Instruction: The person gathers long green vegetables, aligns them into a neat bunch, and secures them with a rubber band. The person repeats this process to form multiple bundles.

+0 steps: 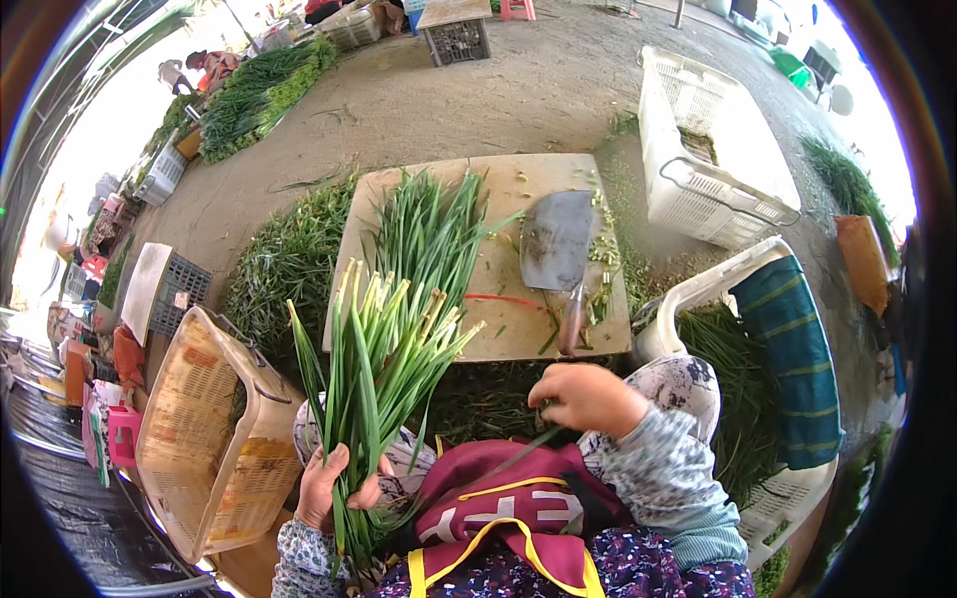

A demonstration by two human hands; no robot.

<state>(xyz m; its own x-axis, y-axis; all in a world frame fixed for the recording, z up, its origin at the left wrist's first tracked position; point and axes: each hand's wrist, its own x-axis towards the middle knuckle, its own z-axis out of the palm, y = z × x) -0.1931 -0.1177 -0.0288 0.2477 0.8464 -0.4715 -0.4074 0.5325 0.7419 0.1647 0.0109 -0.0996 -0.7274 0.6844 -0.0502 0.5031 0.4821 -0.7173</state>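
My left hand [329,486] grips a bunch of long flat-leaved greens [374,374], like garlic chives, with their pale stem ends pointing up and away from me. My right hand [591,396], slightly blurred, is curled above my lap near the board's front edge. A loose leaf [523,452] trails just below it; whether the fingers pinch it is unclear. Before me stands a low board [501,329], and more greens [430,232] lie on its left half. On its right half rests a broad-bladed cleaver [557,239], handle towards me, beside scattered stem trimmings [604,247].
A heap of leaves [291,261] lies left of the board. A stained plastic crate [217,441] stands at my left. To my right, a crate [673,306] holds greens and a dark striped cloth [789,359]; another white crate [718,187] stands farther off. People [217,66] bend beside greens far left.
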